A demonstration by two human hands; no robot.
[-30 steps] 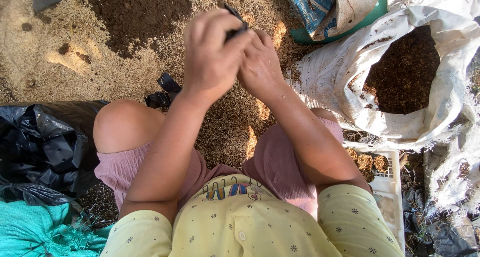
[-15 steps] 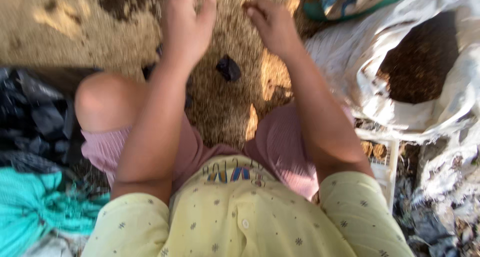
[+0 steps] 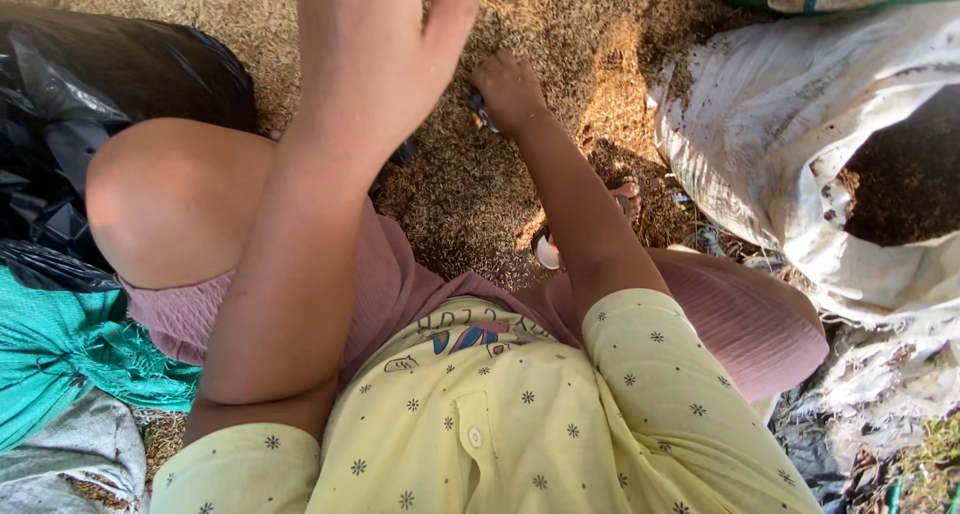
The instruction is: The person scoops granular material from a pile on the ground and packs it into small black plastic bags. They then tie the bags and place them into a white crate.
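Observation:
I sit on ground covered in tan husk-like grain [image 3: 560,34]. My left hand [image 3: 370,44] is raised close to the camera with its fingers loosely spread and nothing in it. My right hand [image 3: 510,89] reaches down to the grain, fingers curled around a small dark object [image 3: 478,106] that shows at the thumb side. Another dark bit [image 3: 402,154] peeks out from behind my left forearm. My bent left knee [image 3: 170,199] is below the left arm.
A black plastic bag [image 3: 120,64] lies at the left, with teal cloth [image 3: 60,354] below it. A white woven sack [image 3: 790,124] holding dark material [image 3: 910,174] stands open at the right. My sandalled foot [image 3: 625,199] rests on the grain beside it.
Both hands held a dark object up together, then parted and it lay on the grain. My right hand has now dropped onto it while my left hand stays raised.

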